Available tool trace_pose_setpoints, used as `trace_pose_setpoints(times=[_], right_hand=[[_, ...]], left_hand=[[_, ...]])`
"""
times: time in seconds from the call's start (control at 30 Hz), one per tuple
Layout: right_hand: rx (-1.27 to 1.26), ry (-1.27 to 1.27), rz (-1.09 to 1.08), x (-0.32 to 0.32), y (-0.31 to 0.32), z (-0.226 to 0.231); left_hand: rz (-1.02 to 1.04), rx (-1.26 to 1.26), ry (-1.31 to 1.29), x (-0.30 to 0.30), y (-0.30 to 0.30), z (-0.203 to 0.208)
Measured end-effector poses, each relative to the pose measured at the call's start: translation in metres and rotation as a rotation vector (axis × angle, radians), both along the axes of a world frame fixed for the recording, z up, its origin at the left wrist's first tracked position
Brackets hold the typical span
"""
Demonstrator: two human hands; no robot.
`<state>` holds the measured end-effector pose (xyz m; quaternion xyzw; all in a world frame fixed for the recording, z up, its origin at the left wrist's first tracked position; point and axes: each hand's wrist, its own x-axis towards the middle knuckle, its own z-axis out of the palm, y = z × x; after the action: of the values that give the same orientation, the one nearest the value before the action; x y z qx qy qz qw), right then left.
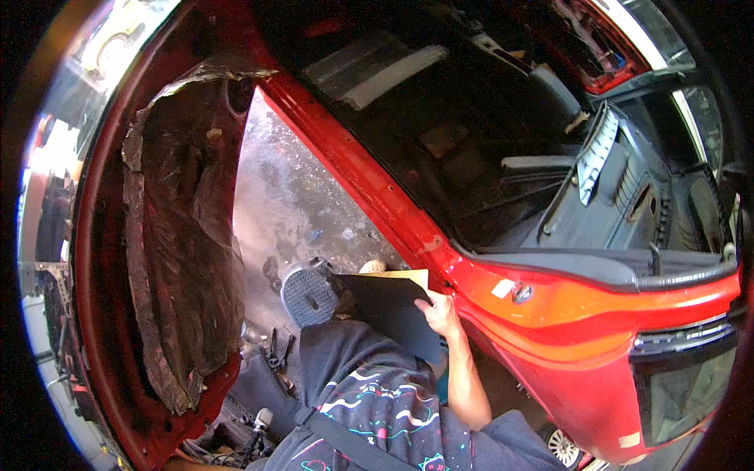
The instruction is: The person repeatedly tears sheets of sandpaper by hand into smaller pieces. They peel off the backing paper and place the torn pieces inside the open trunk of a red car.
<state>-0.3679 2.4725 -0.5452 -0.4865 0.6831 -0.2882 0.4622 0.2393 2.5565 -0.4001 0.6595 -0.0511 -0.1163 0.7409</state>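
My right hand (441, 316) grips the right edge of a black sheet (393, 310), its thumb on the dark face. A strip of the sheet's yellowish other side shows along the far edge. It is held over my lap, close to the red door sill (345, 165) of a car. My left hand does not show; only a sliver of skin, perhaps my left forearm, appears at the lower left rim. To my left stands an open red car door (102, 275), its inner side covered by a torn, wrinkled dark liner (184, 228).
The stripped, dark car interior (440, 141) lies beyond the sill, with grey plastic trim (605, 204) at right. My shoe (312, 294) is on the concrete floor (298, 188) between door and sill. Black-handled tools (276, 353) and cables lie near my left leg.
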Motion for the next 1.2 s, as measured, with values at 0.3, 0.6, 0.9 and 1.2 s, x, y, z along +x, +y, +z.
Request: trace_pose_setpoints(times=[0.3,0.6,0.9,1.2], right_hand=[[-0.033,0.030,0.115,-0.006,-0.078,0.011],[-0.193,-0.044,0.149,-0.018,-0.068,0.006],[-0.190,-0.047,0.076,-0.040,-0.076,0.034],[-0.302,-0.020,0.158,-0.061,-0.076,0.034]], left_hand=[[0.081,0.016,-0.060,0.043,0.011,0.035],[0.125,-0.205,-0.121,0.118,0.037,0.089],[0.035,-0.083,-0.115,0.152,0.031,0.100],[0.084,-0.031,-0.148,0.152,0.028,0.105]])
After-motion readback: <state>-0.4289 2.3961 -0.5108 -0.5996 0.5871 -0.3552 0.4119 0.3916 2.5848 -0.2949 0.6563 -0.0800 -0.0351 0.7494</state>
